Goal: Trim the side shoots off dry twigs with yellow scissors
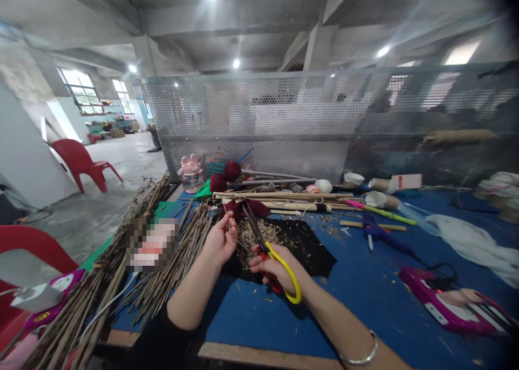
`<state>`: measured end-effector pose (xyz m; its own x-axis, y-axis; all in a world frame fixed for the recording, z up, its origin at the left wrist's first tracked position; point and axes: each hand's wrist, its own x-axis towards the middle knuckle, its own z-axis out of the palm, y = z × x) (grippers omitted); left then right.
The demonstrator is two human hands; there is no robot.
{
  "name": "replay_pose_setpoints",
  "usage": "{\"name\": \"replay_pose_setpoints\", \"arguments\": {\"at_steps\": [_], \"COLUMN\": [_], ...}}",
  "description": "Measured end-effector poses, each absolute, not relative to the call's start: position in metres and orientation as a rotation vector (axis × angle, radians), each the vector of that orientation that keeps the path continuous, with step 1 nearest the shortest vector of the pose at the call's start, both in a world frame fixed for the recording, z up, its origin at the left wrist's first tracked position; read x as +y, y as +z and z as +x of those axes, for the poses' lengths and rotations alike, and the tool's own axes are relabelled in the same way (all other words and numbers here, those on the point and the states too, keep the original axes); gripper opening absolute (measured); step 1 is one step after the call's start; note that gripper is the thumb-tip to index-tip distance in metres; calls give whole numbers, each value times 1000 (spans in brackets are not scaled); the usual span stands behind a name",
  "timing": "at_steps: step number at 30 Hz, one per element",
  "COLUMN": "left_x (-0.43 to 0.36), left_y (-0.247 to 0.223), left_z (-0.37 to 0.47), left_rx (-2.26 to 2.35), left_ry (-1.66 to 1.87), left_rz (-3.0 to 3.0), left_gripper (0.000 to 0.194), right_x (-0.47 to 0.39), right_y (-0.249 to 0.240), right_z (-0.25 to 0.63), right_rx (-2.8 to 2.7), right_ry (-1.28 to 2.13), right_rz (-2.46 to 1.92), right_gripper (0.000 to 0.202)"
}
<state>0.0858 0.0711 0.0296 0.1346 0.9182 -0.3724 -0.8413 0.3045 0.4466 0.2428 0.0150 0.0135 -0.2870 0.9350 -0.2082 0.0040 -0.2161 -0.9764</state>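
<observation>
My right hand (279, 270) grips a pair of scissors (299, 289) with one yellow and one red handle loop. Their blades reach up and left, over a dark red piece of cloth (255, 208). Just left of the blades, my left hand (221, 240) has its fingertips pinched together; what they hold is too small to make out. Below both hands lies a black cloth (314, 246) covered with a heap of short cut stem pieces (265, 234). A bundle of thin brown sticks (178, 256) rests beside my left forearm.
Longer sticks (109, 267) line the blue table's (348, 316) left edge, near a white cable. Behind my hands lie pale rods (279, 196) and two dark red balls (232, 170). To the right are a blue glue gun (385, 240), a plastic bag (466, 240) and a purple box (450, 305).
</observation>
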Motion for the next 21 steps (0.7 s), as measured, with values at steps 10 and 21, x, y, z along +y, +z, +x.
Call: {"name": "replay_pose_setpoints", "arguments": {"at_steps": [10, 21], "left_x": [68, 20], "left_y": [20, 7], "left_z": [78, 49], "left_rx": [1428, 1477], "left_ry": [866, 458], "left_rz": [1465, 2301], "left_gripper": [25, 26], "right_x": [14, 65], "right_y": [27, 16], "right_z": [256, 308], "right_rx": [-1316, -877], "right_ry": [1502, 1250], "right_rz": [-1087, -932], "right_gripper": [37, 31]}}
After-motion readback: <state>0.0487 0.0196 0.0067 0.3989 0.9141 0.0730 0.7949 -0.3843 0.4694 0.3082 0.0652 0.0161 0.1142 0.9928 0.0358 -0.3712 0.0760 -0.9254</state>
